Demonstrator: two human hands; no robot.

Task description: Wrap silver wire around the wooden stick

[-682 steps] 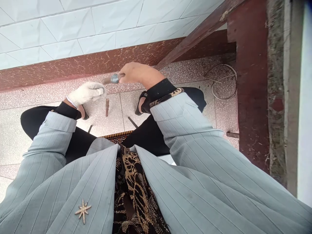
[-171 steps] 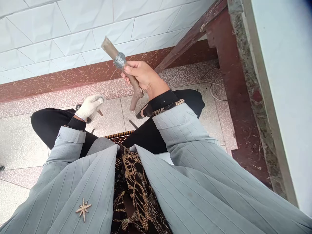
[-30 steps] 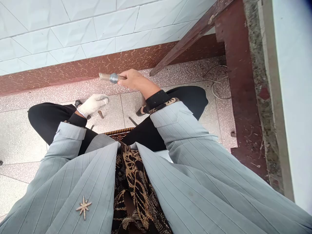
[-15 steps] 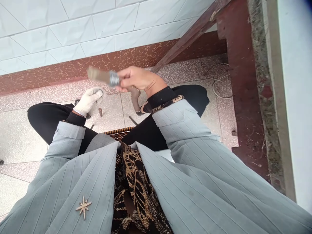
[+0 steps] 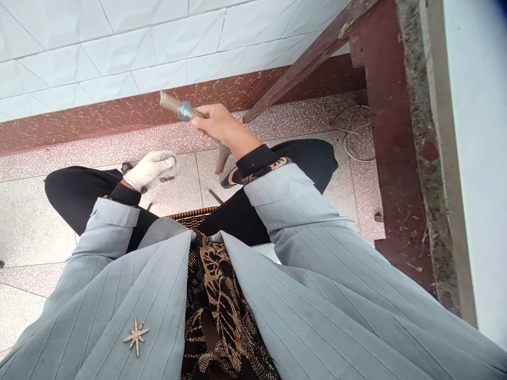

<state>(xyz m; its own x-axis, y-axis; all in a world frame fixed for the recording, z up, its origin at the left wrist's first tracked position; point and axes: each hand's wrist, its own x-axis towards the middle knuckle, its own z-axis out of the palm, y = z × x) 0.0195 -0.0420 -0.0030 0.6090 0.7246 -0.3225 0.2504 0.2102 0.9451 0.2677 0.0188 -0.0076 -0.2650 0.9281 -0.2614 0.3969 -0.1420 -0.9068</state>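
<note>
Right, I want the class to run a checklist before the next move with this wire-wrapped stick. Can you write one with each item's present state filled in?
1. Is the right hand holding the stick? Ok: fingers closed around it.
2. Is the wire wound around the stick? Ok: a band sits just beyond the fingers.
3. Is the left hand gloved? Ok.
4. Is the right hand gloved? Not ok: bare.
5. Does the left hand grip a wire end? Cannot tell: its fingers are curled, contents unclear.
6. Is the small brown piece resting on the floor? Cannot tell.
</note>
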